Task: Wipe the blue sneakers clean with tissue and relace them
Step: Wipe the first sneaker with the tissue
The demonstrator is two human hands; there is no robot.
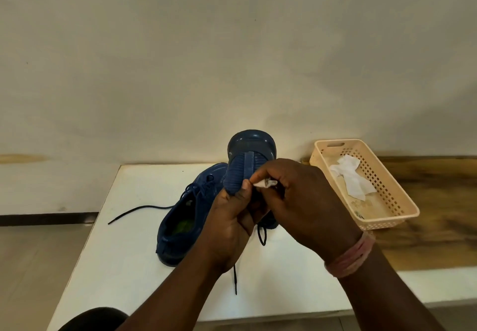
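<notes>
Left hand (232,212) grips the raised sneaker (245,165) over the bench (124,253), fingers curled round it; right hand (299,196) pinches a tissue (265,183); likely light, soft-sided; hold near the firmer heel

Left hand (232,217) gripping upended sneaker (247,160), right hand (302,201) pinching tissue (265,183)

blue sneakers (185,217), white tissue (265,183), perforated beige basket (387,201)

We face a plain cream wall (232,47), evenly lit and faintly scuffed. Below it sits a white counter (124,253), adjoining a dark-grained wooden surface (438,201) at right. At left, a dark baseboard strip (46,218) meets beige floor (33,279).
</notes>
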